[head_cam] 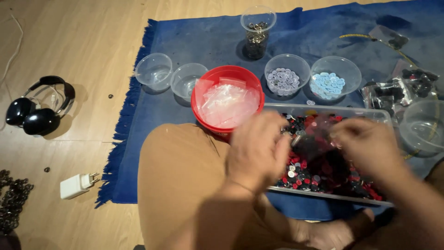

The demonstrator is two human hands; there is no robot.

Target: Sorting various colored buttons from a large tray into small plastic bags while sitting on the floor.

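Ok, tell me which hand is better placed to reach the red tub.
Left, I'd judge. The left hand hovers at the tray's left end, right beside the red tub. The right hand sits farther along the tray and would have to cross over.

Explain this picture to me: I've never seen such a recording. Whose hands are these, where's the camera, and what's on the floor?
One picture, from a camera on the person's head, looking down. The left hand and right hand work over a clear tray of mixed buttons, holding something small and blurred between them. On the blue rug stand a red bucket of small clear bags and clear cups, two with sorted buttons. Headphones and a white charger lie on the wooden floor.
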